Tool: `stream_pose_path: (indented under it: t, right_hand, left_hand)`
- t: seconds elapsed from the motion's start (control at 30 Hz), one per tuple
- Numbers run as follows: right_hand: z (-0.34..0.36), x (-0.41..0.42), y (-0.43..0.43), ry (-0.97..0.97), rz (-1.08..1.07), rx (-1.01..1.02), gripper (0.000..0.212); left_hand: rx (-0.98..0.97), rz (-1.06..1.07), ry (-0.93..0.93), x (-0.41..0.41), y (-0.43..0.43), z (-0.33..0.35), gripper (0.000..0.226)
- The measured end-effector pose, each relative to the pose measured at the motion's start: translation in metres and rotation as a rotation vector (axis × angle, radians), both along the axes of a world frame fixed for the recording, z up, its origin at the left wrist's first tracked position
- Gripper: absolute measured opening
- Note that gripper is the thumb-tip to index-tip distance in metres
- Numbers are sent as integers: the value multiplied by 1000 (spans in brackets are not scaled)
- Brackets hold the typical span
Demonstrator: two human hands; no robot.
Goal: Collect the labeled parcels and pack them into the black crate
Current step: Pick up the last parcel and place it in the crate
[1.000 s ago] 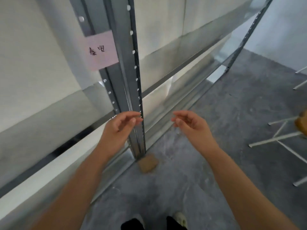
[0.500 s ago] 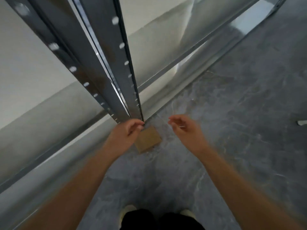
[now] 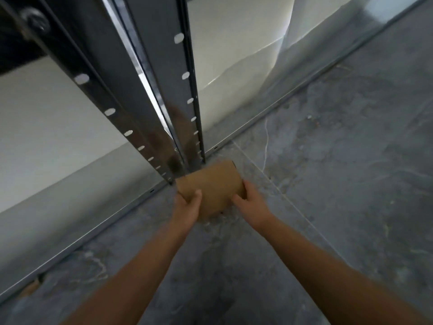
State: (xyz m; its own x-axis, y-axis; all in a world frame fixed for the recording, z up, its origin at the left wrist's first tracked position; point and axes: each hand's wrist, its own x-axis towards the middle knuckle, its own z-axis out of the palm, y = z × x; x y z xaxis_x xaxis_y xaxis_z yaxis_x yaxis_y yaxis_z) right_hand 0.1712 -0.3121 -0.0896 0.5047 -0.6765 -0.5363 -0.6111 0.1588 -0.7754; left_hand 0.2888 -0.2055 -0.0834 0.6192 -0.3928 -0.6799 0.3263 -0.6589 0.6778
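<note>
A small brown cardboard parcel (image 3: 212,186) lies on the grey floor against the foot of a metal rack upright. My left hand (image 3: 187,207) grips its left side, thumb on top. My right hand (image 3: 249,202) holds its right side, fingers curled around the edge. No label shows on the parcel's visible face. The black crate is out of view.
The steel rack upright (image 3: 161,90) with punched holes rises just behind the parcel. A low metal shelf rail (image 3: 77,238) runs diagonally along the grey marbled floor (image 3: 339,184). Pale wall panels stand behind the rack.
Both hands have dropped to the floor and closed on the parcel's two sides. The view has tilted further down and come closer to the rack's foot.
</note>
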Motion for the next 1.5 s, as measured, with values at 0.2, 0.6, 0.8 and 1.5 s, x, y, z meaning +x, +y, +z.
stream_pose_path:
  t: [0.2,0.6,0.8,1.5]
  right_hand:
    - [167,-54,5,-307,-642,32,25]
    - [628,-128,-36,-606,-617,-123,12]
    - [804,-159,-37,-771,-462,-343,42]
    - [952,-134,-25,-946,84,26,58]
  left_hand:
    - [-453,36,-40,-44,-2,184,25]
    - [-919,-377,-220,-66,-43,633,46]
    - [-1028,-607,-405,-63,-42,792,55]
    - [-1168,-227,-780,-73,6,1002,16]
